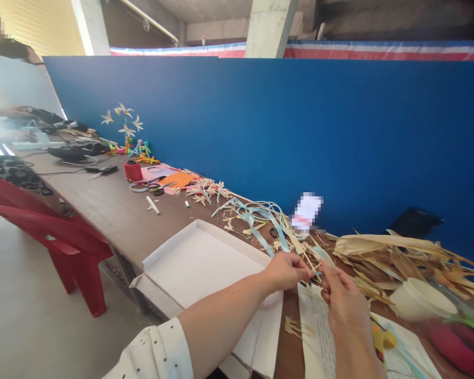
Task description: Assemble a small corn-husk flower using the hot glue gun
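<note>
My left hand (287, 270) and my right hand (339, 287) are close together over the table. Both are closed in a pinch, with the fingertips nearly meeting. A thin pale strip (311, 264) runs between the fingertips, with a small bluish bit beside it. Its far ends blend into the strips behind. Light blue and cream ribbon-like strips (256, 223) lie tangled just beyond my left hand. Below my hands is a printed sheet (316, 321), partly covered by my right wrist. A small forked cream piece (296, 327) lies at the sheet's left edge.
A white shallow box (205, 263) sits under my left forearm. Dried husks (387, 247), a cream cup (421, 300) and a yellow tool (381, 339) are at the right. Scissors (158, 188) and a red thread spool (133, 171) lie farther left. A blue partition (260, 126) borders the table.
</note>
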